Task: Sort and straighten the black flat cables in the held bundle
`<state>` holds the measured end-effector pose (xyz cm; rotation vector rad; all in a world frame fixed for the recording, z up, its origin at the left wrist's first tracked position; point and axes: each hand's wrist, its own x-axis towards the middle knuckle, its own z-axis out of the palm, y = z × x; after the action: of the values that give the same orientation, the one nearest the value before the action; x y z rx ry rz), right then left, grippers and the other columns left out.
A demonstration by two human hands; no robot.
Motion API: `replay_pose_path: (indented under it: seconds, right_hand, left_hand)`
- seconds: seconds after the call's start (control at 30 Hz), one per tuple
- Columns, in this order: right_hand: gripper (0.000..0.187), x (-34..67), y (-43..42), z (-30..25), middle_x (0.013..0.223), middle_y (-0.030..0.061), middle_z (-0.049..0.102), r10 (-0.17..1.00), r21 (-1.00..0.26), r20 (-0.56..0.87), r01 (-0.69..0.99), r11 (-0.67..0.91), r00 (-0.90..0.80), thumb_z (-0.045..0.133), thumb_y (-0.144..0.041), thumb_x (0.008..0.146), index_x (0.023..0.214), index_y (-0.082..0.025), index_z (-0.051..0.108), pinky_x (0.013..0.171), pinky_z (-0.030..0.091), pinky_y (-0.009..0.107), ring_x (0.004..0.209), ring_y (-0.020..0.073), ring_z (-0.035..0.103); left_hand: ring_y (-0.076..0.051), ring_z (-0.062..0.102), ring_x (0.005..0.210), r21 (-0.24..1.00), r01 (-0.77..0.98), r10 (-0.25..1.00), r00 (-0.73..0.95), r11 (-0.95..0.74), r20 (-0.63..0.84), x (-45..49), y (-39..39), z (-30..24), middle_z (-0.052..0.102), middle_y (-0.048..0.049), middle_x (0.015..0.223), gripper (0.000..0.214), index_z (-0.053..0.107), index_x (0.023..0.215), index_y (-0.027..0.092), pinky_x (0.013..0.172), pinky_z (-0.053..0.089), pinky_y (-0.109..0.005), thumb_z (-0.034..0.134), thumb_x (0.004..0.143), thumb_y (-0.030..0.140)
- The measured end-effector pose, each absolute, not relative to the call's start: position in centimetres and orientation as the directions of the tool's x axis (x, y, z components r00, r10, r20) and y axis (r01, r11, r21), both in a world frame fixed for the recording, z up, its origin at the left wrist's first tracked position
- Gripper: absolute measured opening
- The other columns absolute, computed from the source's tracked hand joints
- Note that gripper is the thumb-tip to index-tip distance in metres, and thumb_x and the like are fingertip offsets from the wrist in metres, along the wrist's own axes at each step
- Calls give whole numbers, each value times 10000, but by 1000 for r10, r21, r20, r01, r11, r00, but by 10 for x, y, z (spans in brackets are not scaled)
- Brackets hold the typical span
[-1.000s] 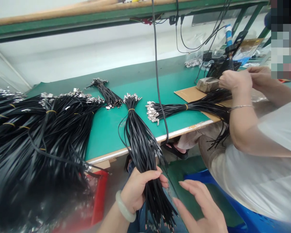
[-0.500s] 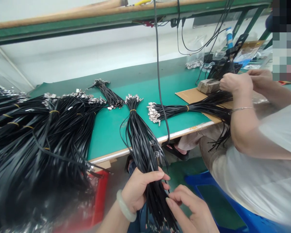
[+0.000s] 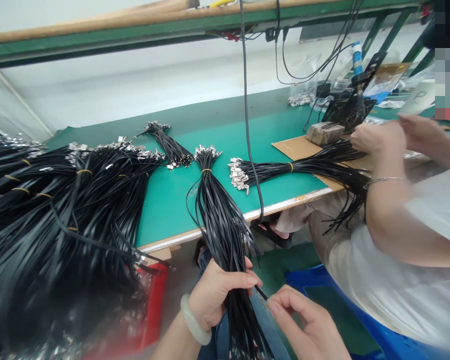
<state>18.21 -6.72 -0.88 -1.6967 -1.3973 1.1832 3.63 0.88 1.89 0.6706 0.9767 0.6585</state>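
My left hand (image 3: 213,295) is wrapped round a thick bundle of black flat cables (image 3: 219,220) that hangs off the front edge of the green table (image 3: 225,135); a yellow band ties the bundle near its metal-tipped far end. Beside it, my right hand (image 3: 307,325) pinches a single black cable (image 3: 261,293) drawn a little way out of the bundle.
A big heap of banded black cables (image 3: 52,215) fills the left. Two smaller bundles (image 3: 168,145) (image 3: 285,170) lie on the table. A cord (image 3: 247,115) hangs down mid-table. A co-worker in a white shirt (image 3: 408,270) works at the right on cardboard (image 3: 296,147). A red bin (image 3: 155,300) is below.
My right hand came in from open to the bundle, closed its fingers on one cable and has drawn it slightly to the right. The co-worker's hands shifted right.
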Motion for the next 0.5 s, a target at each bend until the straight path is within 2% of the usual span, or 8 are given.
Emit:
replay_pose_path:
  seconds: [0.17,0.33,0.4,0.5]
  right_hand:
    - [376,181,-64,-8,628,-35,336,940,-894,-342,305,-328,9,404,-501,790,580,-188,396,581,320,227,615,124,346]
    - [381,187,-67,-3,592,-36,349,900,-904,-414,178,-389,-135,456,-508,747,560,-180,402,562,283,232,589,119,317]
    - [397,191,-72,-3,580,-23,404,886,-892,-452,85,-445,-101,453,-523,742,545,-179,438,585,312,238,597,133,379]
    - [400,196,-80,-2,609,6,507,857,-858,-513,-1,-513,51,465,-543,726,561,-186,536,649,367,248,649,168,477]
  left_hand:
    - [-111,535,501,764,-170,754,392,623,-527,38,9,21,662,-54,603,271,531,779,126,521,411,-225,646,537,83]
    - [-108,524,459,799,-149,785,356,582,-506,41,9,19,637,-38,548,192,537,698,124,468,392,-213,634,541,73]
    - [-106,519,452,812,-148,798,350,565,-491,42,9,18,630,-40,544,162,536,668,120,461,395,-213,630,546,69]
    - [-107,516,444,816,-145,802,343,559,-489,43,9,17,625,-41,540,145,541,656,116,460,406,-219,628,552,64]
